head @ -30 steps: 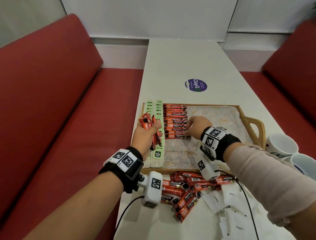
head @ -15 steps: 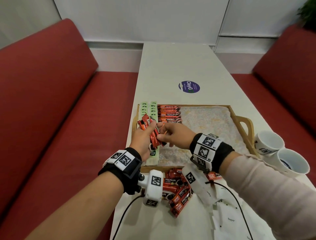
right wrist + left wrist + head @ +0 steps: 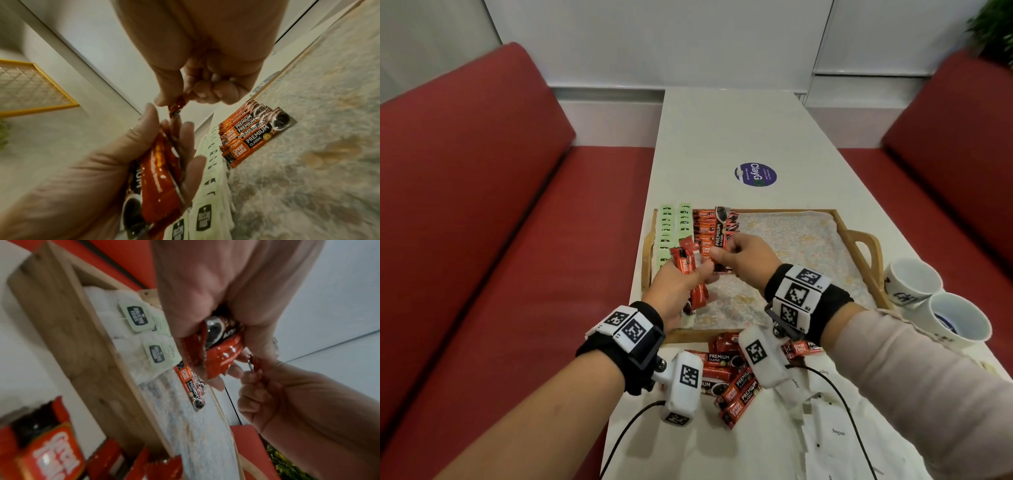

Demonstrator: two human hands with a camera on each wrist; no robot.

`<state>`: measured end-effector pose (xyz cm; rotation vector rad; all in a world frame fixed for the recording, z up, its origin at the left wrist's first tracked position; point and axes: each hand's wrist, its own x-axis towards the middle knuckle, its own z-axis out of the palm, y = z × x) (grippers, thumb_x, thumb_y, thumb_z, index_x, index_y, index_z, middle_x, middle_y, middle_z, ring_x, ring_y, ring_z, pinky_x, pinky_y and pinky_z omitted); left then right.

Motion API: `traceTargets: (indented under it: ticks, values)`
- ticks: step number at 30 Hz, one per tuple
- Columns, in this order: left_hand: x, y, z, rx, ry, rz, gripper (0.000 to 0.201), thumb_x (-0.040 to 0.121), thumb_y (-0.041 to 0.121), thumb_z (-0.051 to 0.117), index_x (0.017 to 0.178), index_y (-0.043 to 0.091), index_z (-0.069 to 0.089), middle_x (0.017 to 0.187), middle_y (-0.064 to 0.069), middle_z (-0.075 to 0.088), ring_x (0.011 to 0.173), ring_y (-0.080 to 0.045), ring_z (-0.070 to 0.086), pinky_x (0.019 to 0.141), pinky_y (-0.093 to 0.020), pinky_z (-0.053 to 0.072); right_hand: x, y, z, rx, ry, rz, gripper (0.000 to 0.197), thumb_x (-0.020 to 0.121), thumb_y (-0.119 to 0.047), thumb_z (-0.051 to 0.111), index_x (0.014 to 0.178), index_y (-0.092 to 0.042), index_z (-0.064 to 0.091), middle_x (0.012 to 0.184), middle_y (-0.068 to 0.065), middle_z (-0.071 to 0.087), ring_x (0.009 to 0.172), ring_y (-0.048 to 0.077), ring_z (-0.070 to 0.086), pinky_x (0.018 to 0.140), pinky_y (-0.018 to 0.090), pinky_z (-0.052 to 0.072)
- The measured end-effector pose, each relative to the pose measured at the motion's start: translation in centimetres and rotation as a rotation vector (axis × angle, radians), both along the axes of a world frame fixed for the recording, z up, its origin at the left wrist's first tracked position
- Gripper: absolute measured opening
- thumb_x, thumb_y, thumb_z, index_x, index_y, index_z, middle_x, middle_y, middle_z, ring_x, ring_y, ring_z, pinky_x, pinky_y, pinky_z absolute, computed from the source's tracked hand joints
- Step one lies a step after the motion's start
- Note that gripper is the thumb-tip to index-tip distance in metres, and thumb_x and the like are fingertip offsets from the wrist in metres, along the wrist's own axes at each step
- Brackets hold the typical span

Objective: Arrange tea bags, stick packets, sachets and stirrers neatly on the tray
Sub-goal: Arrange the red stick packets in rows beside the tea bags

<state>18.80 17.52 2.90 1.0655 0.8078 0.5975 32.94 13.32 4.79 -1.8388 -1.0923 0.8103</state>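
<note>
Above the tray (image 3: 842, 222), left fingers (image 3: 230, 369) clamp several stick packets (image 3: 686, 260), right fingers (image 3: 205, 92) pinch one packet (image 3: 720, 236).

Both my forearms reach forward, wrists strapped with black bands carrying white marker blocks. My left hand (image 3: 677, 286) is raised, fingers curled round a small bunch of red stick packets (image 3: 686, 262), thumb clamped across them. My right hand (image 3: 748, 257) sits just beside it, knuckles up, thumb and forefinger pinching the lower end of a single stick packet (image 3: 720, 233) that stands upright. The right arm wears a pale sleeve (image 3: 914, 373); the left forearm is bare.
</note>
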Motion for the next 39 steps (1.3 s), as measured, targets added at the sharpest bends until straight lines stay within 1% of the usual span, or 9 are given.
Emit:
traceTargets:
  ticks: [5,7,9,11,17,21,25,30,39]
  values:
    - [0.0,0.3,0.4,0.147,0.076,-0.007,0.020,0.089,0.003,0.062,0.104,0.016,0.061,0.083,-0.003,0.066,0.068,-0.007,0.065,0.065,-0.031,0.057,-0.1,-0.1,0.9,-0.002,0.043,0.088,0.030,0.088,-0.027,0.065,0.069,-0.015,0.044,0.059,0.005,0.051,0.051,0.020,0.046,0.053,0.032,0.039]
    - [-0.2,0.8,0.9,0.202,0.138,-0.032,0.023,0.088,0.003,0.063,0.108,0.014,0.059,0.085,-0.003,0.067,0.066,-0.007,0.065,0.065,-0.031,0.057,0.2,0.1,1.3,0.014,0.005,0.075,0.021,0.085,-0.024,0.069,0.086,-0.016,0.049,0.074,0.007,0.056,0.062,0.025,0.055,0.058,0.037,0.048]
    - [-0.4,1.4,1.5,0.280,0.237,-0.122,0.024,0.087,0.003,0.064,0.107,0.014,0.056,0.087,-0.006,0.067,0.067,-0.009,0.067,0.062,-0.029,0.058,0.8,0.2,1.7,0.045,-0.025,0.048,0.034,0.083,-0.018,0.071,0.108,-0.019,0.048,0.087,0.002,0.057,0.074,0.023,0.060,0.069,0.040,0.053]
    - [-0.7,1.8,2.0,0.341,0.334,-0.222,0.027,0.086,0.005,0.066,0.109,0.015,0.054,0.091,-0.007,0.069,0.074,-0.014,0.069,0.060,-0.028,0.057,1.6,0.3,2.0,0.077,-0.029,0.063,0.039,0.083,-0.011,0.070,0.115,-0.020,0.049,0.085,-0.003,0.059,0.073,0.017,0.060,0.071,0.037,0.053]
    - [-0.6,2.7,2.6,0.370,0.373,-0.153,0.028,0.086,0.005,0.066,0.110,0.008,0.052,0.089,-0.008,0.067,0.075,-0.019,0.068,0.075,-0.046,0.058,3.0,0.1,2.1,-0.031,-0.179,0.107,0.020,0.079,-0.007,0.074,0.079,-0.024,0.063,0.074,-0.002,0.063,0.068,0.014,0.059,0.071,0.028,0.049]
    - [-0.3,2.9,2.4,0.359,0.384,-0.152,0.022,0.088,0.006,0.065,0.104,0.013,0.052,0.088,-0.005,0.066,0.073,-0.017,0.066,0.073,-0.043,0.058,3.0,-0.1,2.2,-0.174,-0.317,0.156,0.013,0.075,-0.011,0.078,0.083,-0.016,0.069,0.069,-0.007,0.063,0.064,0.007,0.059,0.063,0.014,0.044]
    - [-0.2,3.1,2.1,0.334,0.398,-0.153,0.023,0.088,0.008,0.065,0.108,0.011,0.054,0.091,-0.008,0.067,0.073,-0.016,0.066,0.074,-0.043,0.058,3.0,0.3,2.1,-0.259,-0.388,0.198,0.010,0.076,-0.013,0.078,0.082,-0.014,0.071,0.072,-0.005,0.065,0.069,0.010,0.060,0.070,0.021,0.046]
    - [-0.4,3.7,2.0,0.340,0.366,-0.054,0.019,0.088,0.008,0.064,0.087,0.021,0.050,0.085,-0.003,0.062,0.074,-0.017,0.065,0.072,-0.043,0.057,3.9,0.8,1.4,-0.317,-0.431,0.165,0.010,0.075,-0.015,0.079,0.081,-0.014,0.072,0.080,-0.001,0.068,0.075,0.011,0.060,0.071,0.024,0.043]
    - [-0.5,3.9,2.2,0.311,0.349,-0.003,0.016,0.090,0.010,0.062,0.086,0.021,0.051,0.086,-0.001,0.061,0.077,-0.016,0.065,0.078,-0.050,0.055,4.1,1.5,-0.3,-0.511,-0.544,0.168,0.011,0.076,-0.018,0.078,0.083,-0.013,0.072,0.085,-0.001,0.069,0.084,0.016,0.064,0.076,0.026,0.050]
